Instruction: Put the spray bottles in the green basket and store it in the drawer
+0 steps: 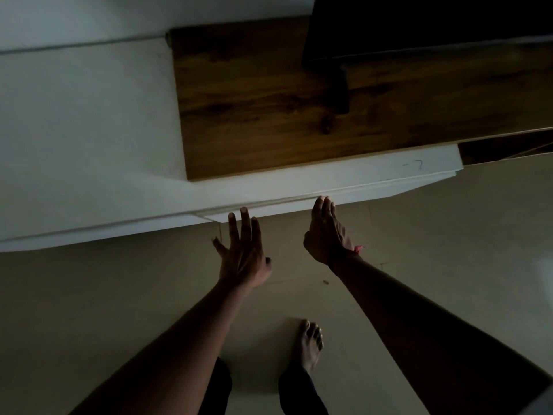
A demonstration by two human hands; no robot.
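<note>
My left hand (244,250) is open, fingers spread, its fingertips just below the front edge of a white drawer front (299,199). The fingertips of my right hand (327,232), flat with fingers together, touch that same white edge. The drawer looks nearly flush with the white cabinet (89,145), sticking out only slightly at its left corner. No spray bottles and no green basket are in view. A red thread is on my right wrist.
A brown wooden top (269,100) lies on the cabinet, with a dark object (419,22) at the back right. Beige floor tiles (119,295) stretch below, and my bare foot (311,342) stands on them. The scene is dim.
</note>
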